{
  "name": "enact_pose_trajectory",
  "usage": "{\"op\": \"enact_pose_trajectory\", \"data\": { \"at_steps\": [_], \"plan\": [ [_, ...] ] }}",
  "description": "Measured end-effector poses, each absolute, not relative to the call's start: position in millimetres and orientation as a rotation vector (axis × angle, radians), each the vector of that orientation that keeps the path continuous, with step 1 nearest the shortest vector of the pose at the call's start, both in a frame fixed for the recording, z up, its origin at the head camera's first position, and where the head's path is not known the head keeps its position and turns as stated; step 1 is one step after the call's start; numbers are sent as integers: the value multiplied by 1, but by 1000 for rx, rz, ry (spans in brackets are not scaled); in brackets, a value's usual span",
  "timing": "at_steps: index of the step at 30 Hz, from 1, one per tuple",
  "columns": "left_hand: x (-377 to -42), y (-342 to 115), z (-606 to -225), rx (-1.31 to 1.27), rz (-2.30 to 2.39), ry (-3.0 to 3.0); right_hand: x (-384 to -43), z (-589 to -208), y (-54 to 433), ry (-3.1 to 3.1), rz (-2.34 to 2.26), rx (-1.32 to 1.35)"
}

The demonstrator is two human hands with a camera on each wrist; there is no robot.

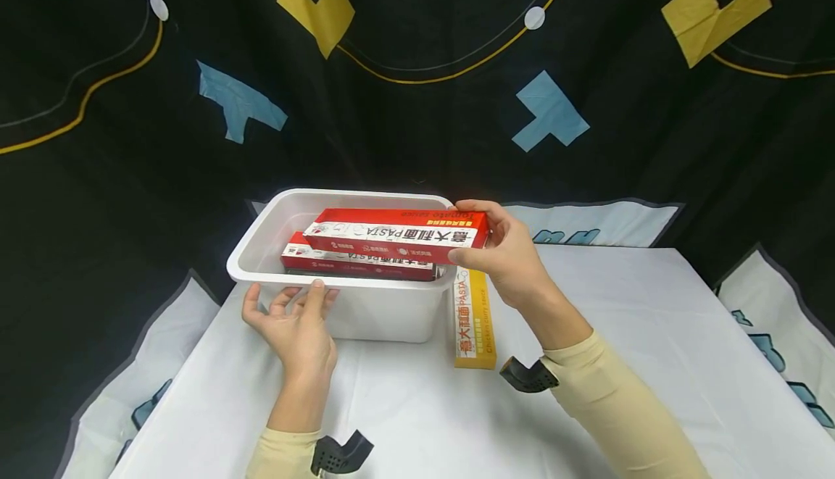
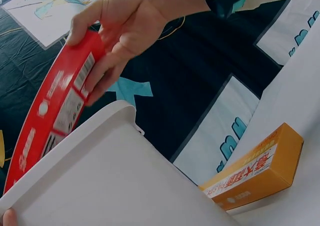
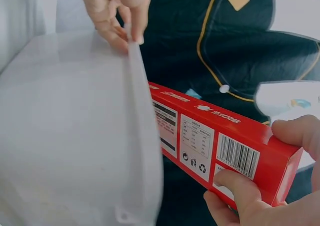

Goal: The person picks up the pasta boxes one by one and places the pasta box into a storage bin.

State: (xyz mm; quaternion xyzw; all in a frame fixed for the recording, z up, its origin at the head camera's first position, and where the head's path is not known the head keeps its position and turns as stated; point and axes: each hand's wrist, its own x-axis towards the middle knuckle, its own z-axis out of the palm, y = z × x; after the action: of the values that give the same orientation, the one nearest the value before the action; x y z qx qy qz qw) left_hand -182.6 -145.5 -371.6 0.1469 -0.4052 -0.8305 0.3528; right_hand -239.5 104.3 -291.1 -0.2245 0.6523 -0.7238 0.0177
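Observation:
My right hand grips a red pasta box by its right end, thumb on one side and fingers on the other. The box is held level over the opening of a white plastic bin. Below it, inside the bin, lies another red pasta box, partly covered by the held one. My left hand holds the bin's front rim, pinching the edge between thumb and fingers in the right wrist view. The held box's barcode side faces the right wrist camera.
A yellow pasta box lies on the white-covered table, close to the bin's right side. Behind the table hangs a dark cloth with yellow and blue tape pieces.

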Motion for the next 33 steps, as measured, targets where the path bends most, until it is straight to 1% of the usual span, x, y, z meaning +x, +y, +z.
{"op": "enact_pose_trajectory", "data": {
  "at_steps": [14, 22, 33],
  "plan": [
    [-181, -144, -371, 377, -2142, -1077, -262, -304, 64, 2055, -1976, -543],
    [-179, -144, -374, 379, -2159, -1081, -271, -309, 42, 2041, -1864, -511],
    [-181, -144, -374, 338, -2148, -1064, -278, -307, 36, 2219, -1664, -531]
  ]
}}
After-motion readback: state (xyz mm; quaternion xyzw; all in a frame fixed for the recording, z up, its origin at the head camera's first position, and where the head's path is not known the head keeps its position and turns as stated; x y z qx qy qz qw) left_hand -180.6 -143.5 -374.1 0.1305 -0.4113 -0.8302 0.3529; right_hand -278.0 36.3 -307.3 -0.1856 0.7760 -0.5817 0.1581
